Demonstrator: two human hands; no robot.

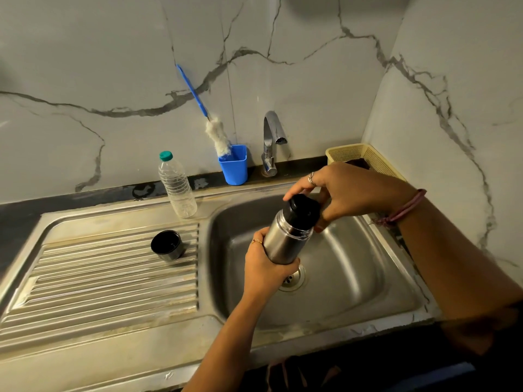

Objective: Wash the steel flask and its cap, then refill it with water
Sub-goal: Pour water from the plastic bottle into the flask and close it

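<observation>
Over the sink basin [353, 278] I hold the steel flask [285, 240], tilted with its top toward the back right. My left hand [266, 267] grips its lower body. My right hand [351, 193] has its fingers curled round the black stopper [301, 209] on the flask's neck. The flask's outer cap [167, 245], a black-lined steel cup, sits mouth up on the ribbed drainboard [99, 278] to the left. No water runs from the tap [273, 137] behind the basin.
A clear plastic bottle [177, 185] with a green lid stands at the drainboard's back edge. A blue cup [234, 165] holds a blue-handled bottle brush [216, 137] against the marble wall. A yellow basket [365, 158] sits in the back right corner. The drain [294, 275] lies below the flask.
</observation>
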